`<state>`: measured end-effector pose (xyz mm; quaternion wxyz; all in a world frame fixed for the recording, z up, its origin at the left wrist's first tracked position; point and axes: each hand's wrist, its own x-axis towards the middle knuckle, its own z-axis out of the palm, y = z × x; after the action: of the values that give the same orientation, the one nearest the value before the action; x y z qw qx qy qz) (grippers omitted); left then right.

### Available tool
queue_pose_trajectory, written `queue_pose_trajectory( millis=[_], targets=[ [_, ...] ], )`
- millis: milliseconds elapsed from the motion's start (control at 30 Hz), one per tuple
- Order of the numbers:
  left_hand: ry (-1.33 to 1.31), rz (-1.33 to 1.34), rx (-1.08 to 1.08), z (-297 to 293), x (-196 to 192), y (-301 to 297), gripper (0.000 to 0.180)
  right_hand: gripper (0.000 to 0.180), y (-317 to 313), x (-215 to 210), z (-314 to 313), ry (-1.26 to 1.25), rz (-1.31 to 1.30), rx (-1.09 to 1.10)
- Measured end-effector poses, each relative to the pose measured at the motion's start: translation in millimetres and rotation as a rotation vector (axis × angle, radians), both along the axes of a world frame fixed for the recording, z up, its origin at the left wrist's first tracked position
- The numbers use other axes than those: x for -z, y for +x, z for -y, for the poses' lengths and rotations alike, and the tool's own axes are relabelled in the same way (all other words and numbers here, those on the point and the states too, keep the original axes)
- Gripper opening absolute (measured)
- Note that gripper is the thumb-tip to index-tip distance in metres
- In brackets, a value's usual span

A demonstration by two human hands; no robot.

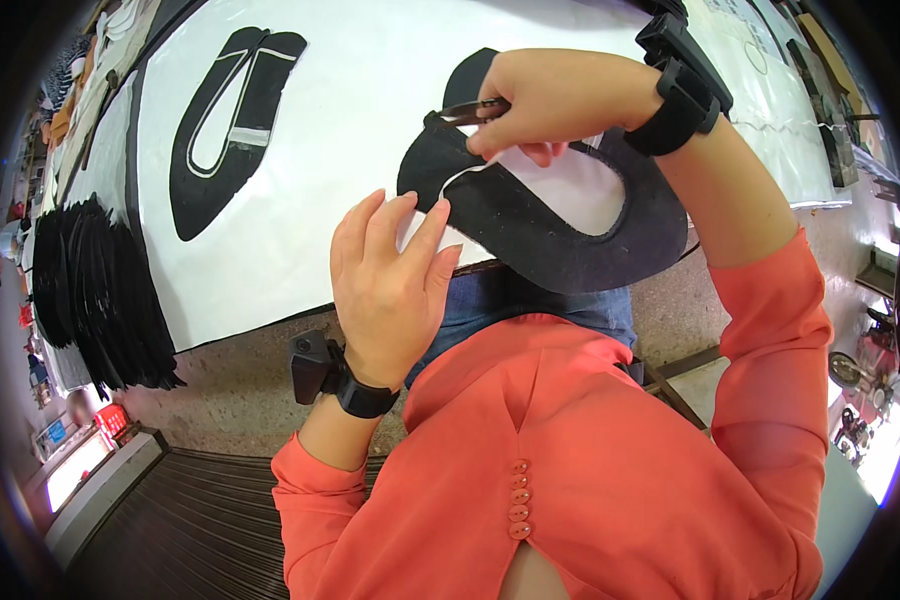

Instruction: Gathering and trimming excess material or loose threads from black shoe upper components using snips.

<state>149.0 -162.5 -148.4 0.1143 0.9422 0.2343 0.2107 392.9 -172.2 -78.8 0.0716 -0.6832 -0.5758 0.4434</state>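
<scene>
A large black, curved, U-shaped piece of material [560, 255] lies at the near edge of the white-covered table, one end crossing over the other. A thin white strip or edge runs along its inner side. My right hand [560, 100] is over its upper left part, with fingers closed round a slim metal tool [463, 113], perhaps small snips; its kind is partly hidden by the hand. My left hand [395, 285] lies with fingers stretched out and apart, its fingertips touching the left edge of the black piece.
A second black U-shaped piece [195, 200] with white edging lies on the white table cover [270, 240] to the left. A thick stack of black strips [100, 290] hangs over the table's left edge. A ribbed dark surface [200, 530] is at lower left.
</scene>
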Motion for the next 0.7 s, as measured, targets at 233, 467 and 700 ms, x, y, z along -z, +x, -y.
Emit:
queue_pose_trajectory(
  millis=[233,467,700],
  targets=[
    [-0.004,-0.018,-0.004,0.6,-4.4,-0.1,0.034,0.024,1.5,-2.2,3.8,-0.186,0.018,-0.154],
    [0.016,-0.006,0.004,-0.6,-0.9,1.1,0.036,0.023,7.8,11.5,0.6,0.177,0.016,-0.186],
    [0.03,-0.003,0.008,-1.7,-0.2,1.0,0.033,0.023,1.3,32.1,-11.9,0.497,-0.01,-0.067]
  ],
)
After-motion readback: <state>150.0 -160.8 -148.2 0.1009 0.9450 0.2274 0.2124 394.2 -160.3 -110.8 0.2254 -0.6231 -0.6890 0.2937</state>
